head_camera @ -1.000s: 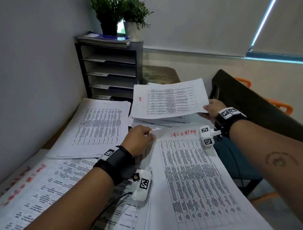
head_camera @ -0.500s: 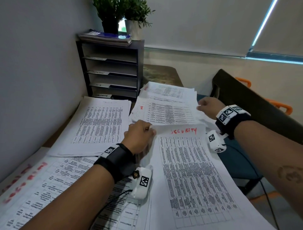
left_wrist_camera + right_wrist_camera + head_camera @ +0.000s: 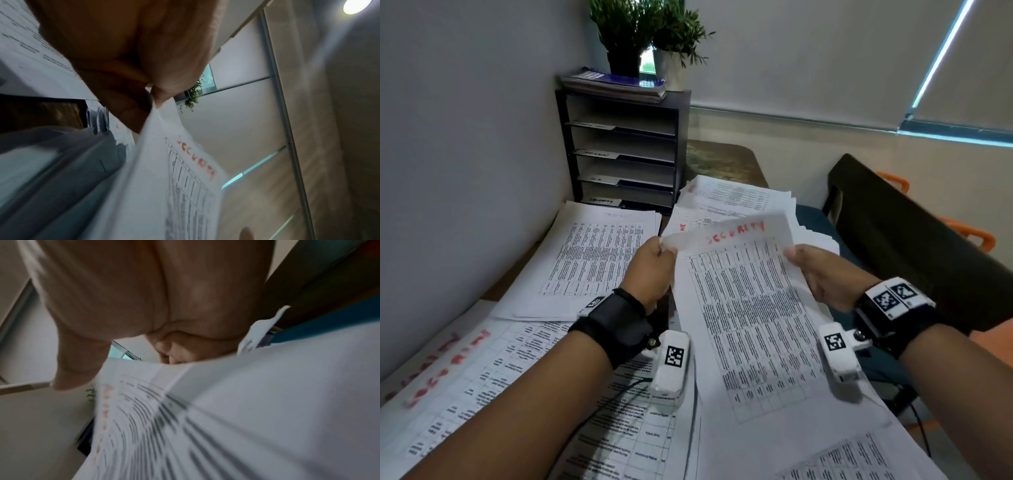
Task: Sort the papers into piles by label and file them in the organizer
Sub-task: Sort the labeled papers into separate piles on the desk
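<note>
Sheet marked SECURITY (image 3: 743,308) in red at its top edge sits centre frame in the head view, far end lifted off the desk, held at both upper corners. Left hand (image 3: 650,270) pinches the upper left corner between thumb and curled fingers; the left wrist view confirms paper caught at the fingertips (image 3: 158,97), red lettering readable just below. Right hand (image 3: 822,274) grips the right edge of the same sheet, thumb on top of the printed face, fingers curled under; the right wrist view shows the paper (image 3: 205,418) blurred, passing between thumb and fingers.

Other paper on the desk:
- pile with an HR label (image 3: 726,205) just behind the held sheet, upper centre, fanned unevenly.
- pile of printed tables (image 3: 589,260) left of centre, lying flat, label too faint to read.
- large sheets with red lettering (image 3: 448,377) at lower left, under the left forearm.
- more printed sheets (image 3: 842,455) at lower right.

Black organizer (image 3: 623,154) stands upper centre against the wall, four open slots with small label strips; the bottom strip appears to read SECURITY, the rest illegible. Stack of booklets (image 3: 616,84) and two potted plants (image 3: 650,34) on its top. Dark chair back (image 3: 914,226) at right.
</note>
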`<state>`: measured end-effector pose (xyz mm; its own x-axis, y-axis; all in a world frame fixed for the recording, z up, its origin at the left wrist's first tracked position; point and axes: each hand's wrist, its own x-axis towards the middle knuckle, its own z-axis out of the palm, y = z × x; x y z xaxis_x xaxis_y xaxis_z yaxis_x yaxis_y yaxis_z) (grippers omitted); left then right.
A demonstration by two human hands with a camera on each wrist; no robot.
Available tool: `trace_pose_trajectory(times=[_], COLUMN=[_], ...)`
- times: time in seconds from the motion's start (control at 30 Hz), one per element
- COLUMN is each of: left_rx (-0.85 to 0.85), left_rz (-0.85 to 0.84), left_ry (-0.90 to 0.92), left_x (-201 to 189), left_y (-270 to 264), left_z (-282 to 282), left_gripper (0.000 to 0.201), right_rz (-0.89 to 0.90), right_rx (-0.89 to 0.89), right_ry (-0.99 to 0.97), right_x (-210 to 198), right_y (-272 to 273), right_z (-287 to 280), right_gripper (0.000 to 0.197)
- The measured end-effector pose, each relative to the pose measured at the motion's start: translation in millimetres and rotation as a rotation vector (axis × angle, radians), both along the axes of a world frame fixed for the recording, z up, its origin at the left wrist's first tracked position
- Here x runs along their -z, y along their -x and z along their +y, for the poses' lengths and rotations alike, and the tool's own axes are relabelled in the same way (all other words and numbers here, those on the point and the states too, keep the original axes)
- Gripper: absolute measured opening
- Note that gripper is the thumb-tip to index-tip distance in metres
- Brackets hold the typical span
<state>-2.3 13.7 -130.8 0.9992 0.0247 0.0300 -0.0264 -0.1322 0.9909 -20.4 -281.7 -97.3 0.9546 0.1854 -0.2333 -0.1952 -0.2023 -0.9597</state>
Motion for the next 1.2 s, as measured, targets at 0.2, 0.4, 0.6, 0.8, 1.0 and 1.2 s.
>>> trace_pose_trajectory(times=[0.2,0.4,0.6,0.8,1.0,1.2], left_rx=[-0.073,0.127,0.057,-0.053,-0.17,-0.448], left_rz=[0.077,0.154,0.142,0.15,0.075,-0.404], left_ry=[0.087,-0.023,0.013,0.156,0.174,-0.217], left_x=[-3.0,-2.1,-4.1,-10.3,-23.0,-56.1], left_y=[0.9,9.5,8.0,4.0,2.4,-0.6], left_z=[5.0,1.1,3.1,12.0,10.6,33.5], left_gripper=[0.029,0.014,0.013,0.026,0.054,0.054], right_rz=[-0.107,-0.165,-0.088,0.032,-0.291,-0.35], right_rx=[-0.042,0.139,0.21,0.045,0.275,0.11], right_ry=[0.173,0.128,0.06,0.128,0.477,0.606], right_x=[18.6,21.5,17.3,27.0,4.9,-24.3], right_y=[9.1,4.7,9.0,26.4,17.0,3.1], right_z=[11.3,25.2,22.1,8.3,3.5,34.0], right_gripper=[0.032,0.028,0.028,0.032,0.013,0.015])
